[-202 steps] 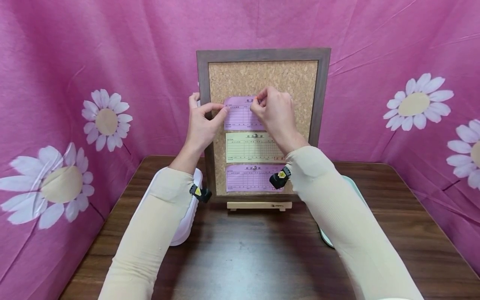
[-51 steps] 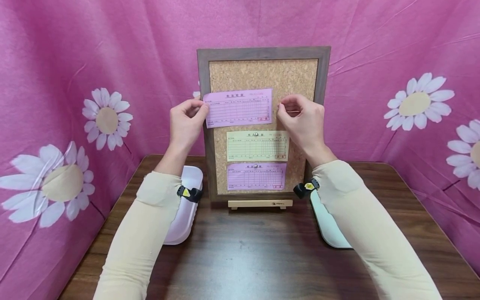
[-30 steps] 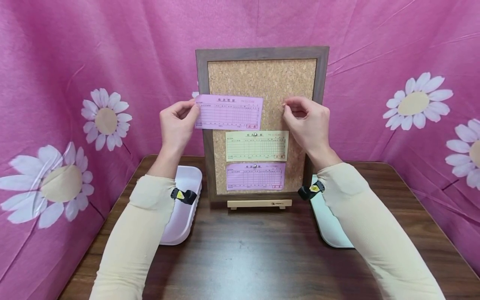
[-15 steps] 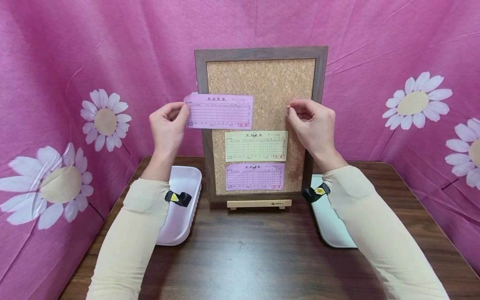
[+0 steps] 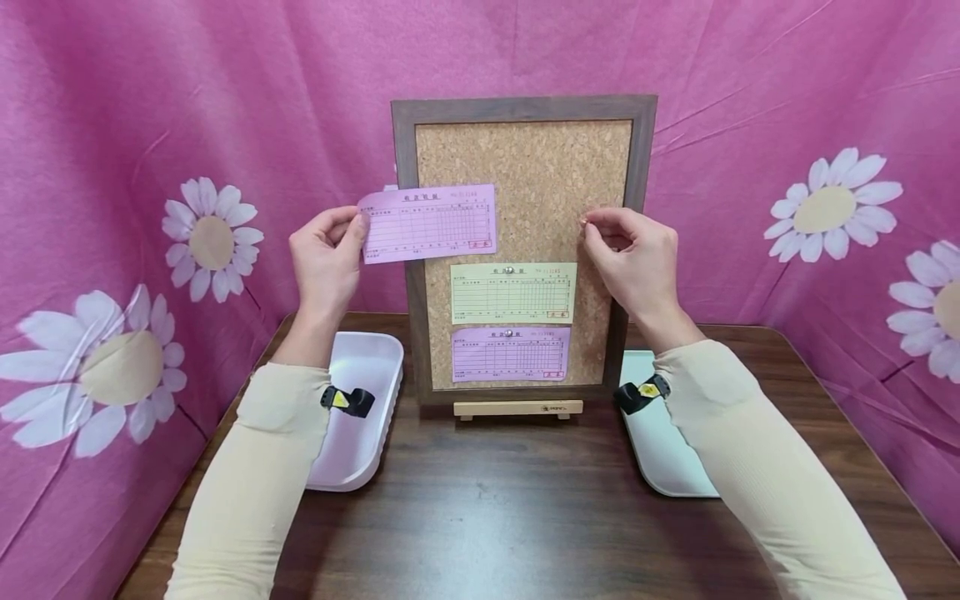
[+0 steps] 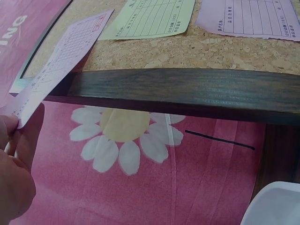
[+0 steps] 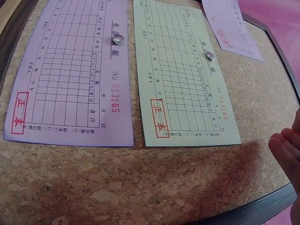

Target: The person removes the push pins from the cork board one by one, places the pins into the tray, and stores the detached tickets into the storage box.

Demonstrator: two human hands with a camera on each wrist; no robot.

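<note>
My left hand [image 5: 326, 258] pinches the left end of a purple receipt slip [image 5: 431, 223], held out in front of the board's left frame edge. Two other slips hang on the cork board [image 5: 525, 158]: a yellow-green one [image 5: 513, 296] and, below it, a second purple one [image 5: 510, 357]. Each has a shiny pushpin at its top middle, like the pin [image 7: 118, 40] in the right wrist view. Over the board's right side, my right hand [image 5: 637, 258] pinches a tiny pushpin [image 5: 583, 222] between thumb and forefinger, mostly hidden by the fingertips.
The framed board leans on a small wooden easel [image 5: 517, 408] on the dark wooden table [image 5: 480, 500]. A white tray [image 5: 360, 467] lies at left and a pale green tray [image 5: 667, 467] at right, both partly under the forearms. A pink flowered cloth [image 5: 337, 67] surrounds the table.
The upper purple slip was flat on the board between both hands; it is off it now, carried left by my left hand. My right hand has drawn away to the right.
</note>
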